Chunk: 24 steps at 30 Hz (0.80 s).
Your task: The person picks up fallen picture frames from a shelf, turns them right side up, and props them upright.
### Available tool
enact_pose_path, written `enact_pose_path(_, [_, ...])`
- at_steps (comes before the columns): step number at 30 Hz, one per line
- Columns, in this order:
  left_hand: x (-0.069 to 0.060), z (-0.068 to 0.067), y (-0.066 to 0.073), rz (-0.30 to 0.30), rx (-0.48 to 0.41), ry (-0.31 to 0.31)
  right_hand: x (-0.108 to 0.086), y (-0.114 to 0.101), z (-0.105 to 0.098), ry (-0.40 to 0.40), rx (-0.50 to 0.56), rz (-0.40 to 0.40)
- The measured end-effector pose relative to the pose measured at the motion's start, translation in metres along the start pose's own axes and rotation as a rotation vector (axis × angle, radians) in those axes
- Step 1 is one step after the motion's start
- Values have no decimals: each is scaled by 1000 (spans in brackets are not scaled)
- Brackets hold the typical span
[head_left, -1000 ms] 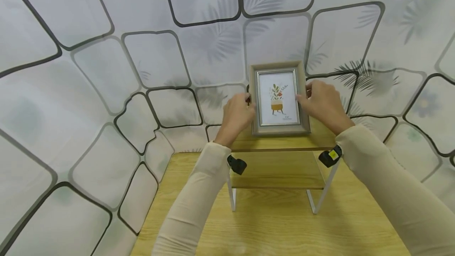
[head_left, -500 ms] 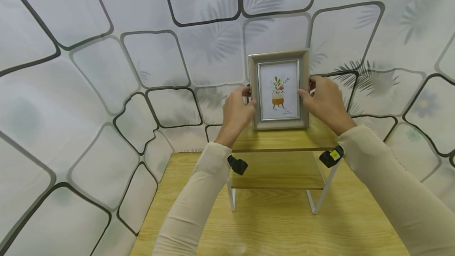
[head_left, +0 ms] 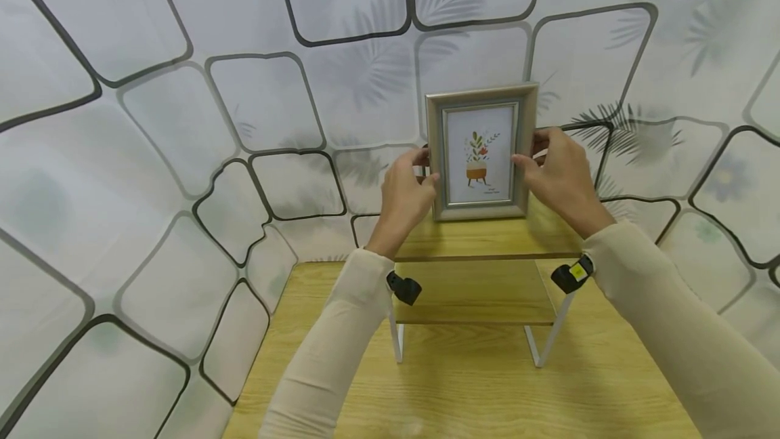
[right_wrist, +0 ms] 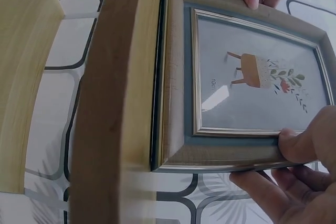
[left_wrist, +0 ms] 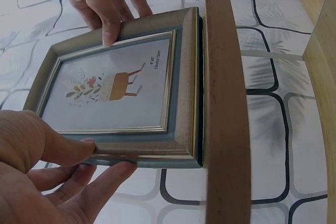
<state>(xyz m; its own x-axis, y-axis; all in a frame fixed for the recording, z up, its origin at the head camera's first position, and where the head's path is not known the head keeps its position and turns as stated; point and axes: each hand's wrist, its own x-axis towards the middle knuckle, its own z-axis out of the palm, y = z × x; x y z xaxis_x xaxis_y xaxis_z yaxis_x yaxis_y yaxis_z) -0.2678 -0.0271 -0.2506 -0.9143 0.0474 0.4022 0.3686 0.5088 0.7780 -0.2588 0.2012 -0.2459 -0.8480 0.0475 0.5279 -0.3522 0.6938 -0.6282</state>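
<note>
A picture frame with a beige-silver border stands on the upper board of a small wooden shelf, its print of a potted plant facing me. My left hand grips its left side. In the left wrist view, that hand's thumb lies on the border while the other fingers reach along the edge. On the opposite side, my right hand holds the border, its thumb on the front and the fingers around the edge. The frame's back is hidden.
Below the upper board is a lower board, with white metal legs under it. The shelf stands on a wood-grain surface. Patterned fabric walls rise behind and at the left.
The frame has moved back on the upper board and stands more upright, and it has turned slightly. Both hands have stayed at its sides, the right one shifting slightly right.
</note>
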Motion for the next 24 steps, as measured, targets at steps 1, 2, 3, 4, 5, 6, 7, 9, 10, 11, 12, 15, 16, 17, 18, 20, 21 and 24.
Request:
enact_pose_path(1, [0, -1, 0, -2, -12, -6, -1, 0, 0, 3, 6, -3])
enact_pose_path(2, [-1, -1, 0, 0, -21, -12, -1, 0, -1, 5, 12, -7])
enact_pose_path(3, [-1, -2, 0, 2, -35, -19, -2, -1, -1, 8, 19, -12])
enact_pose_path(4, [-1, -3, -1, 9, -47, -27, -2, -1, -2, 10, 25, -16])
enact_pose_path(5, [-1, -4, -1, 19, -55, -33, -3, -1, -2, 14, 27, -23])
enact_pose_path(6, [-1, -5, -1, 27, -59, -38, -3, -1, -2, 16, 28, -28])
enact_pose_path(7, [-1, -6, -2, 34, -65, -45, -4, -1, -3, 16, 31, -30])
enact_pose_path(9, [0, -7, -2, 50, -73, -57, -4, -2, -4, 11, 36, -33])
enact_pose_path(10, [0, -7, -3, 57, -74, -63, -5, -2, -4, 5, 36, -31])
enact_pose_path(11, [0, -7, -3, 59, -73, -68, -6, -1, -5, 1, 37, -30])
enact_pose_path(12, [0, -7, -3, 60, -73, -73, -6, -1, -5, -5, 38, -27])
enact_pose_path(15, [1, -6, -5, 65, -65, -80, -7, 1, -6, -19, 35, -25])
enact_pose_path(16, [0, -6, -5, 65, -65, -82, -8, 1, -7, -24, 35, -26])
enact_pose_path(17, [0, -6, -5, 64, -62, -81, -8, 1, -7, -29, 36, -27])
enact_pose_path(18, [0, -6, -6, 65, -59, -79, -8, 1, -7, -33, 38, -30])
enact_pose_path(20, [-1, -5, -6, 61, -49, -75, -10, 1, -7, -24, 28, -43])
enact_pose_path(21, [-1, -5, -6, 58, -46, -74, -12, 0, -6, -2, 24, -53])
enact_pose_path(24, [-3, -5, -7, 46, -36, -75, -14, -5, -6, 133, 6, -121])
